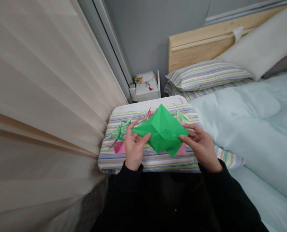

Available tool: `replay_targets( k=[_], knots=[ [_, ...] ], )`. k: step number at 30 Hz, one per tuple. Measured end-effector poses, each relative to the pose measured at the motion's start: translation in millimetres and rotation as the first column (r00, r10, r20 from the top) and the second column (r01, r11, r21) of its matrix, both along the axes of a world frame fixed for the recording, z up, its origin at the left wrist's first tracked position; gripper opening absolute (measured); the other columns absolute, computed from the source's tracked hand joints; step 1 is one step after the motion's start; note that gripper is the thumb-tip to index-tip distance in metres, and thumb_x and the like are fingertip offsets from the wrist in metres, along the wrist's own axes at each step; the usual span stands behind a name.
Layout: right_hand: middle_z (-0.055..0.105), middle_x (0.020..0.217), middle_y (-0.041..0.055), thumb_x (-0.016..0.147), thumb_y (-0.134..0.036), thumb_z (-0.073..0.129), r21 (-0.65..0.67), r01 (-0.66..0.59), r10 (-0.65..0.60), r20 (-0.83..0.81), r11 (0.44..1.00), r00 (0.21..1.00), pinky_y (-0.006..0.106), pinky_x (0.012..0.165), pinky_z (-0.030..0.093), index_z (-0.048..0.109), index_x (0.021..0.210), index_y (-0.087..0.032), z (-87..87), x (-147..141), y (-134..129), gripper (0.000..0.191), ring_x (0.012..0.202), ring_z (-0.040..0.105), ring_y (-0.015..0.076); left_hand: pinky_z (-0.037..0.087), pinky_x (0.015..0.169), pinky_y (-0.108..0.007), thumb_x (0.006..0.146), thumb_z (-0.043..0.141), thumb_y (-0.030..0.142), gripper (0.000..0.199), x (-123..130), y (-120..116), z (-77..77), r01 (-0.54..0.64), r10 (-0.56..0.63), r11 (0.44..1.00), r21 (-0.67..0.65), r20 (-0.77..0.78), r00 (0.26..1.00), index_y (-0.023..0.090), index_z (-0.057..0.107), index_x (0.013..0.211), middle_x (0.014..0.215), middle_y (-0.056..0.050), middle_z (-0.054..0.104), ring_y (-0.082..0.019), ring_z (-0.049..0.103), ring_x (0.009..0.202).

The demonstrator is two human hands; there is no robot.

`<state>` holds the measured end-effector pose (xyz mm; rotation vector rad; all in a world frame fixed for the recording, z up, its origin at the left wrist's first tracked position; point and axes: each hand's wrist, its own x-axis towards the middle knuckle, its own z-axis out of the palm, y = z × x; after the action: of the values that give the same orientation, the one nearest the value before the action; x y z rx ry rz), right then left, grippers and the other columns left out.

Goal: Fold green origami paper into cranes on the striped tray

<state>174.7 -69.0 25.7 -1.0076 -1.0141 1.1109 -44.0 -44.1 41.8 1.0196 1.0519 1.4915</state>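
Note:
A creased sheet of bright green paper (160,129) is held up above a small table, its top corner pointing away from me. My left hand (135,145) pinches its left corner between thumb and fingers. At the right corner, my right hand (201,145) grips it the same way. Folded green paper pieces (119,133) lie on the striped cloth left of my left hand, with a pink piece (119,147) beside them. Behind the sheet are a light green folded piece (182,116) and pink paper (182,149), partly covered.
The table (148,103) has a striped cloth (162,163) over it. A pleated curtain (49,96) hangs at the left. The bed's pale blue quilt (242,109) borders the table's right side. Beyond the table stands a white cabinet (147,95) with small items on top.

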Motion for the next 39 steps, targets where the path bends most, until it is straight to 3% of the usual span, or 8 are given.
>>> replay_targets(
  k=[4, 9, 15, 24, 28, 31, 34, 39],
  knots=[
    [0.072, 0.080, 0.0003, 0.073, -0.037, 0.087, 0.028, 0.014, -0.017, 0.089, 0.999, 0.996, 0.032, 0.065, 0.057, 0.070, 0.093, -0.023, 1.2, -3.6, -0.6, 0.030, 0.068, 0.066, 0.0176, 0.047, 0.059, -0.017, 0.067, 0.091, 0.026, 0.074, 1.4, 0.3, 1.8, 0.022, -0.021, 0.999, 0.044, -0.036, 0.999, 0.025, 0.058, 0.133, 0.071, 0.007, 0.061, -0.007, 0.055, 0.057],
    [0.071, 0.079, 0.0002, 0.078, -0.033, 0.084, 0.126, 0.076, -0.092, 0.123, 0.989, 0.988, 0.031, 0.064, 0.054, 0.071, 0.087, -0.023, 8.3, -1.1, -0.9, 0.019, 0.070, 0.064, 0.0176, 0.055, 0.071, -0.022, 0.067, 0.092, 0.026, 0.074, -1.0, -3.6, 9.2, 0.111, -0.109, 0.991, 0.071, -0.030, 0.994, 0.027, 0.058, 0.132, 0.100, -0.001, 0.074, -0.013, 0.069, 0.079],
    [0.071, 0.085, 0.0003, 0.081, -0.030, 0.082, 0.148, -0.003, -0.026, 0.195, 0.989, 0.980, 0.033, 0.074, 0.054, 0.072, 0.094, -0.025, 17.4, 10.8, -2.5, 0.017, 0.078, 0.066, 0.0190, 0.058, 0.074, -0.026, 0.065, 0.092, 0.023, 0.071, -9.1, -8.2, 17.2, 0.164, -0.161, 0.985, 0.047, -0.059, 0.985, 0.025, 0.063, 0.129, 0.097, -0.001, 0.075, -0.015, 0.071, 0.080],
    [0.068, 0.076, 0.0005, 0.077, -0.037, 0.084, 0.115, -0.004, -0.022, 0.224, 0.993, 0.974, 0.030, 0.057, 0.046, 0.069, 0.086, -0.024, 25.3, 13.2, -1.1, 0.021, 0.067, 0.059, 0.0176, 0.055, 0.064, -0.029, 0.066, 0.091, 0.029, 0.026, -18.1, -9.1, 9.6, 0.079, -0.068, 0.996, 0.045, -0.204, 0.977, 0.020, 0.077, 0.086, 0.075, 0.000, 0.072, -0.017, 0.064, 0.067],
    [0.069, 0.078, 0.0015, 0.081, -0.034, 0.080, 0.136, -0.032, 0.007, 0.181, 0.990, 0.983, 0.031, 0.062, 0.050, 0.072, 0.084, -0.024, 29.0, 16.7, -2.4, 0.013, 0.069, 0.061, 0.0174, 0.054, 0.071, -0.028, 0.070, 0.087, 0.023, 0.011, -24.7, -13.0, 13.7, 0.123, -0.087, 0.982, 0.145, -0.232, 0.969, 0.021, 0.077, 0.075, 0.086, -0.003, 0.072, -0.020, 0.067, 0.086],
    [0.072, 0.081, 0.0034, 0.084, -0.032, 0.075, 0.175, -0.037, 0.000, 0.204, 0.984, 0.979, 0.033, 0.070, 0.053, 0.073, 0.077, -0.023, 32.4, 23.0, -1.6, 0.012, 0.077, 0.065, 0.0200, 0.054, 0.085, -0.034, 0.077, 0.080, 0.025, 0.004, -34.8, -17.2, 23.3, 0.348, -0.303, 0.928, 0.137, -0.269, 0.914, 0.021, 0.079, 0.077, 0.120, -0.010, 0.072, -0.029, 0.065, 0.115],
    [0.074, 0.085, 0.0042, 0.088, -0.028, 0.070, 0.203, -0.086, 0.026, 0.280, 0.975, 0.960, 0.036, 0.083, 0.054, 0.072, 0.073, -0.023, 36.0, 29.4, 1.8, 0.015, 0.089, 0.068, 0.0225, 0.050, 0.098, -0.043, 0.083, 0.072, 0.045, 0.031, -42.5, -19.1, 35.0, 0.659, -0.619, 0.750, 0.057, -0.289, 0.730, 0.018, 0.082, 0.096, 0.135, -0.017, 0.067, -0.036, 0.063, 0.123],
    [0.073, 0.084, 0.0031, 0.087, -0.019, 0.064, 0.185, -0.252, 0.155, 0.421, 0.950, 0.894, 0.035, 0.080, 0.052, 0.070, 0.073, -0.023, 45.7, 23.8, 6.7, 0.015, 0.087, 0.067, 0.0219, 0.051, 0.085, -0.035, 0.092, 0.065, 0.044, 0.035, -25.8, -17.8, 47.8, 0.762, -0.688, 0.643, -0.078, -0.495, 0.530, 0.025, 0.079, 0.118, 0.123, -0.012, 0.075, -0.032, 0.068, 0.115]
  ],
)
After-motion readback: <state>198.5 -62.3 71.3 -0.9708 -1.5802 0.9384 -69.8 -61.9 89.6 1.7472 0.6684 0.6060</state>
